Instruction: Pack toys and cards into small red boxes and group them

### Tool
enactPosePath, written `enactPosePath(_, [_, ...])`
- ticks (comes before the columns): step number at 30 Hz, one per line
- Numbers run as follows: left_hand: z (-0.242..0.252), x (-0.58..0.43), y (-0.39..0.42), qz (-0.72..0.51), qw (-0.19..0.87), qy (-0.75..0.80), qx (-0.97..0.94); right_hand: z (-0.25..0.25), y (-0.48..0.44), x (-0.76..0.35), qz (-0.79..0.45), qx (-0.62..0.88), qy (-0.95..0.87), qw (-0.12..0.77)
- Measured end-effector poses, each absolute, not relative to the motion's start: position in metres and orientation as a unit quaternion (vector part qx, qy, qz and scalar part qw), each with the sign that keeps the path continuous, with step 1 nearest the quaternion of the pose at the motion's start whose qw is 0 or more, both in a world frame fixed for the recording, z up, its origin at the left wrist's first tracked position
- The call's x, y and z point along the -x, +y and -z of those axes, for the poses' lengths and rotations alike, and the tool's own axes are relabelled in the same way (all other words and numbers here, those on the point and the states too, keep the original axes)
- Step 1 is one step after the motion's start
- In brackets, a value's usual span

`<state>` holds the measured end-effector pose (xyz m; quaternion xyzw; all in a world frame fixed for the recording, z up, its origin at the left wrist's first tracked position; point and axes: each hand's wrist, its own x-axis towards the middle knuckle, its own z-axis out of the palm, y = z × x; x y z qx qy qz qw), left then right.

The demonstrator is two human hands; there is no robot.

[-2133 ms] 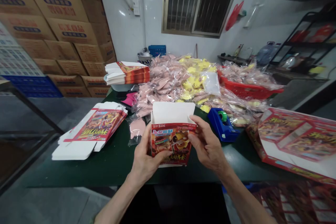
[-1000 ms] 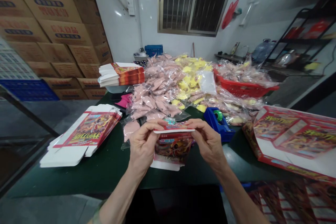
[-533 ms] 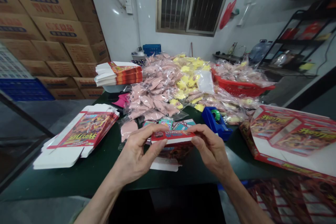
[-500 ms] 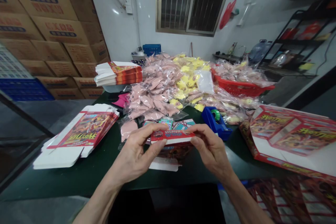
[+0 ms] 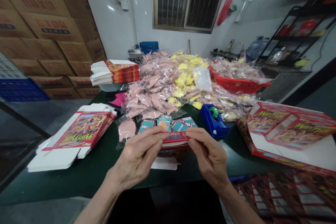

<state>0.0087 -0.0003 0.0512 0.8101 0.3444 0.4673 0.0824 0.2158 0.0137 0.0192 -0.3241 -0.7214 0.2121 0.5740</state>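
Observation:
My left hand [image 5: 136,157] and my right hand [image 5: 208,155] pinch the top edge of a small red printed cardboard box [image 5: 174,143] from either side. Its lower part is mostly hidden behind my fingers, and a white flap [image 5: 164,163] shows below it. Just beyond my fingers lie several small teal and blue printed packets [image 5: 168,125]. A clear bag holding a pink item [image 5: 126,129] lies near my left hand. A blue tape dispenser [image 5: 213,120] stands to the right of my right hand.
A dark green table [image 5: 78,178] holds a stack of flat printed box blanks [image 5: 81,129], another stack [image 5: 114,71], heaps of bagged pink and yellow items [image 5: 168,80], and a red basket [image 5: 236,85]. Large printed sheets [image 5: 288,129] lie at right. Cardboard cartons [image 5: 44,17] are stacked at left.
The box top, open with its white inside showing at first, is now folded down and closed between my fingers. The small packets have come into view beyond my hands.

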Motion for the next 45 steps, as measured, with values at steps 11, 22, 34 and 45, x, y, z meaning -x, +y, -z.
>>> enactPosePath(11, [-0.015,-0.025,0.006,-0.564,-0.001,0.349,-0.749,0.014,0.020,-0.206,-0.145,0.308,-0.717,0.608])
enactPosePath(22, [0.008,-0.028,0.008,-0.609,-0.003,0.450,-0.653,-0.003,0.076,-0.331,-0.151,0.663,-0.497,0.540])
enactPosePath(34, [0.007,-0.027,0.013,-0.616,0.015,0.433,-0.658,-0.010,0.124,-0.351,-0.322,0.746,-0.445,0.377])
enactPosePath(45, [0.012,-0.028,0.015,-0.633,0.084,0.429,-0.639,0.019,0.095,-0.337,-0.352,0.676,-0.352,0.543])
